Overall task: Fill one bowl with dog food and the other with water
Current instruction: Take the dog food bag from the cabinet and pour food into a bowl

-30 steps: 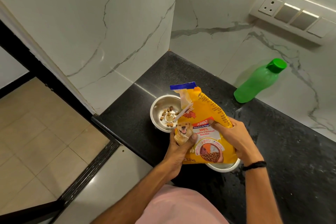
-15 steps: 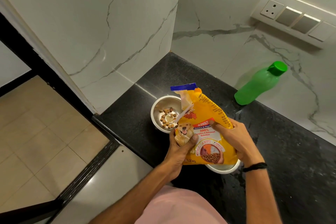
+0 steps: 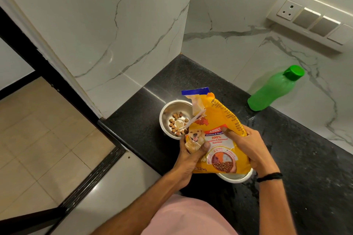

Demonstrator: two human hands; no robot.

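Note:
A yellow dog food bag (image 3: 215,131) is held over the black counter, its torn corner tipped toward a steel bowl (image 3: 168,108) that holds several brown kibble pieces. My left hand (image 3: 191,156) grips the bag's lower left part. My right hand (image 3: 246,147) grips its right side. A second steel bowl (image 3: 235,176) sits under the bag, mostly hidden, with only its near rim showing. A green water bottle (image 3: 275,88) with its cap on stands at the back right against the wall.
The black granite counter (image 3: 305,168) ends at an edge on the left, with tiled floor below. Marble walls close the corner behind the bowls. A switch panel (image 3: 313,19) is on the right wall.
The bag and both hands have barely shifted. The kibble pile in the left bowl looks slightly larger.

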